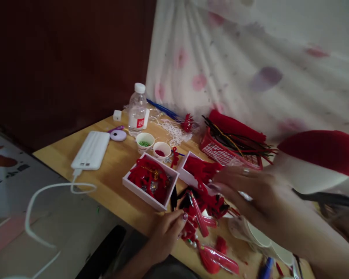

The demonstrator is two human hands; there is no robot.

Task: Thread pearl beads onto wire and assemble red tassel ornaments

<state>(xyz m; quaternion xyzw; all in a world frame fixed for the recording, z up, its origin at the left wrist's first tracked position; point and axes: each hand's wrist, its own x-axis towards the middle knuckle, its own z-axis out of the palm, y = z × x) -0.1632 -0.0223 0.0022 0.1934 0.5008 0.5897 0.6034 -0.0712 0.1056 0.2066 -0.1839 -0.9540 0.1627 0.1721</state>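
My left hand is at the table's front edge, its thumb and fingers pinched together beside a red ornament with pearl-like beads. What lies between those fingertips is mostly hidden. My right hand, with rings on it, reaches across to a small white box of red fuzzy pieces. Its fingers are stretched out over the box's right end, and their tips are slightly blurred. Below it lie red-handled pliers and a dark red fuzzy bundle. Another white box holds red fuzzy pieces with gold parts.
Paper cups hold green beads and red beads. Behind them stand a water bottle and white string. A red basket holds fuzzy stems. A power bank trails a white cable off the table.
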